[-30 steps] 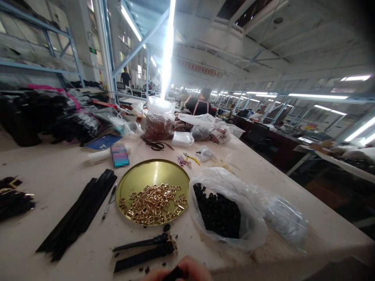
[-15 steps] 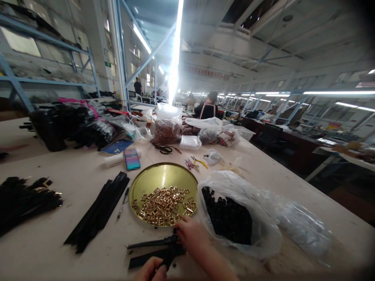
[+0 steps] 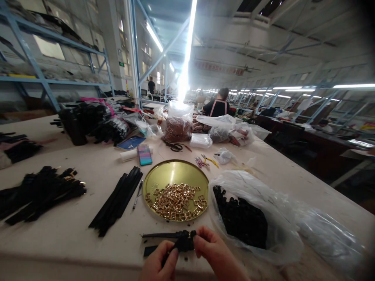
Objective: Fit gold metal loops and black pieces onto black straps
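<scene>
I see two hands, both closed on one black strap [image 3: 185,243]: the left hand [image 3: 160,260] pinches it between thumb and fingers, the right hand [image 3: 211,249] grips its right end by the fingertips. It sits near the front edge of the surface [image 3: 64,238], before one gold tray [image 3: 164,171]; its long axis slants up rightward. I count two loose straps [image 3: 159,235] pointing left, one pen [image 3: 137,194], and uncountable buckles [image 3: 175,203].
</scene>
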The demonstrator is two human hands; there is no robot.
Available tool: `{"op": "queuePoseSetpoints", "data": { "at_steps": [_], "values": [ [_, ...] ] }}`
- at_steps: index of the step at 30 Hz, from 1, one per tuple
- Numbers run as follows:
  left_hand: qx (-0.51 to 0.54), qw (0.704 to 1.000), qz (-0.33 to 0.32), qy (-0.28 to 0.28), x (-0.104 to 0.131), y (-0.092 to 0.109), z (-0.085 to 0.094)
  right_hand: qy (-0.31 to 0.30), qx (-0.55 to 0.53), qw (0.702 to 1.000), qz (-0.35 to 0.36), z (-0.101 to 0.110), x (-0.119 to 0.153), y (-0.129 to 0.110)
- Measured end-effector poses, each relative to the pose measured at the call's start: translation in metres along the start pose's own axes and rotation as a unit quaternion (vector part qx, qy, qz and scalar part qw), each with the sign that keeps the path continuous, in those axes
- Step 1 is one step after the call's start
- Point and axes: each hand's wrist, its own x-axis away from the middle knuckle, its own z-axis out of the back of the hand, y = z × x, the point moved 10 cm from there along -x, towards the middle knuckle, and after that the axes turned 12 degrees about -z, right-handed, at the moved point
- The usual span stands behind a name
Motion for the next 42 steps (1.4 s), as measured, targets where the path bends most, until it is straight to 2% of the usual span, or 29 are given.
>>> {"op": "queuePoseSetpoints", "data": {
  "at_steps": [2, 3, 6, 10, 16, 19, 21, 23, 25, 27, 29, 36, 39, 42],
  "values": [
    [-0.012, 1.000, -0.009, -0.007, -0.001, 0.005, -0.004, -0.077, -0.176, 0.980, -0.051, -0.016, 0.008, 0.014],
    [-0.023, 1.000, -0.013, -0.014, -0.001, 0.007, -0.006, -0.098, -0.230, 0.966, -0.067, -0.022, 0.010, 0.019],
    [-0.074, 0.996, -0.020, -0.035, 0.002, 0.007, -0.010, -0.096, -0.264, 0.956, -0.081, -0.027, 0.012, 0.029],
    [-0.122, 0.989, -0.024, -0.075, 0.005, 0.003, -0.016, -0.017, -0.203, 0.978, -0.051, -0.016, 0.010, 0.031],
    [-0.161, 0.976, 0.031, -0.146, 0.008, -0.012, -0.025, 0.070, -0.122, 0.990, 0.006, -0.002, 0.021, 0.030],
    [-0.179, 0.967, 0.036, -0.177, 0.010, -0.011, -0.029, 0.098, -0.006, 0.992, 0.079, 0.002, 0.033, 0.020],
    [-0.178, 0.967, 0.040, -0.180, 0.012, -0.010, -0.028, 0.095, 0.058, 0.985, 0.130, -0.002, 0.040, 0.013],
    [-0.175, 0.970, 0.031, -0.169, 0.013, -0.007, -0.027, 0.088, 0.030, 0.990, 0.107, -0.002, 0.037, 0.020],
    [-0.177, 0.973, 0.001, -0.151, 0.013, -0.003, -0.026, 0.068, -0.075, 0.995, 0.025, -0.005, 0.027, 0.040],
    [-0.182, 0.974, -0.031, -0.132, 0.013, 0.000, -0.026, 0.022, -0.165, 0.985, -0.046, -0.018, 0.019, 0.057],
    [-0.198, 0.971, -0.049, -0.124, 0.014, -0.001, -0.027, -0.007, -0.183, 0.980, -0.075, -0.029, 0.016, 0.065],
    [-0.225, 0.966, -0.041, -0.121, 0.016, -0.002, -0.024, 0.065, -0.156, 0.985, -0.034, -0.020, 0.025, 0.058],
    [-0.215, 0.967, -0.021, -0.133, 0.015, 0.000, -0.023, 0.118, -0.104, 0.987, 0.038, -0.012, 0.037, 0.040],
    [-0.214, 0.967, -0.006, -0.139, 0.015, 0.003, -0.022, 0.140, -0.033, 0.984, 0.105, -0.010, 0.047, 0.023]
  ]
}}
